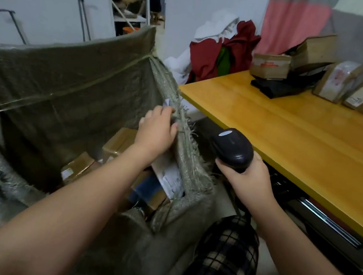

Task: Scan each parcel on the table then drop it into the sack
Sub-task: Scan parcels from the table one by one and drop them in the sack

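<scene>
Gripping a flat parcel (pixel 167 174) by its top, just inside the sack (pixel 68 76) — left hand (pixel 157 131), right hand (pixel 248 180) clasping scanner (pixel 232 147)

Pretty plain getup: left forearm (pixel 70 203) and right forearm (pixel 300 240) bare, left hand (pixel 157 131) and right hand (pixel 247 180) bare too, plus black-and-cream plaid fabric trousers (pixel 224 258).

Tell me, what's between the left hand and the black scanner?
The sack's frayed woven rim stands between the left hand and the scanner gripped by the right hand, in the head view.
</scene>
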